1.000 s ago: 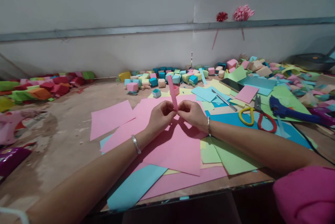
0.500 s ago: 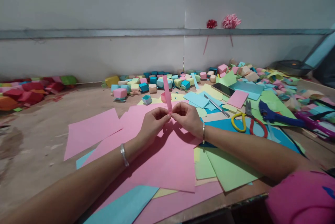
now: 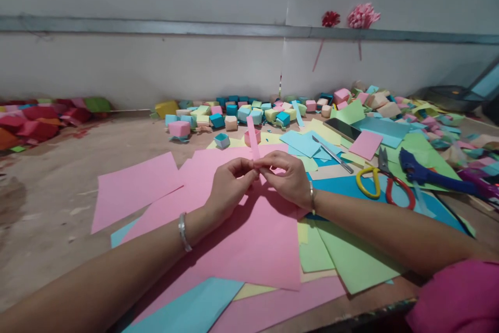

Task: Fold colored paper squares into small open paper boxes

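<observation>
A narrow pink paper strip (image 3: 253,135) stands up from between my fingertips, its free end pointing away from me. My left hand (image 3: 233,182) pinches the strip's near end from the left, thumb and forefinger closed. From the right, my right hand (image 3: 286,176) pinches the same end, and the fingertips of both hands meet. The held end itself is mostly hidden by the fingers. Beneath both hands lies a large sheet of pink paper (image 3: 249,250). Just beyond the strip sit a small open pink paper box (image 3: 258,138) and a pale blue one (image 3: 222,140).
Folded paper cubes (image 3: 217,120) line the wall, with red ones (image 3: 39,128) at far left. To the right lie a craft knife (image 3: 331,154), scissors (image 3: 384,177), a phone (image 3: 342,129) and a blue glue gun (image 3: 432,172). Green paper (image 3: 358,255) lies under my right forearm.
The camera view has tilted down and shifted slightly left. Both hands keep their pinch on the pink strip, with the fingers slightly rearranged around its near end.
</observation>
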